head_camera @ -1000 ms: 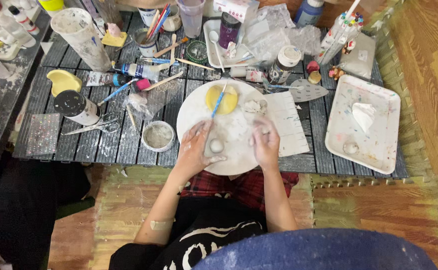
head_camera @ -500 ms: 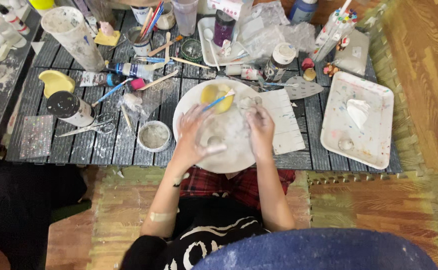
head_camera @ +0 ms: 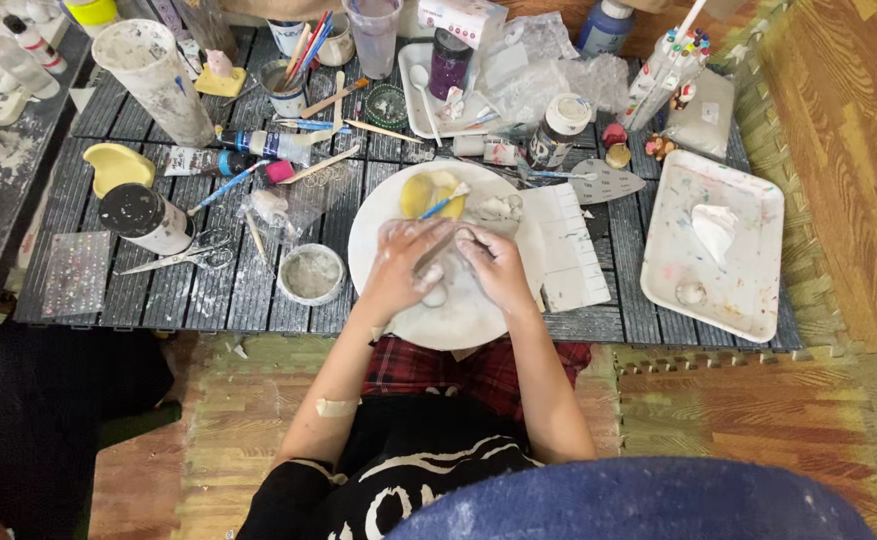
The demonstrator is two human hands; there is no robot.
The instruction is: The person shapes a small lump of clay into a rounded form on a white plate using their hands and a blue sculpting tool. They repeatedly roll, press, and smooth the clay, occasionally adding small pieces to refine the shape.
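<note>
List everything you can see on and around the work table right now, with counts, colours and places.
round plate: one, white, table centre, under both hands
yellow lump: one, on the plate's far side, a blue-handled tool lying across it
small bowl: one, white with grey residue, left of the plate
scissors: one pair, metal, left of the bowl
dark-lidded jar: one, lying on its side, far left
tall cup: one, paint-spattered white, back left
brush pot: one, holding coloured brushes, back centre
rectangular tray: one, white, right side, white scrap inside
palette knife: one, grey, right of the plate
left hand: over the plate, fingers curled on a pale piece
right hand: beside it, touching the same piece
</note>
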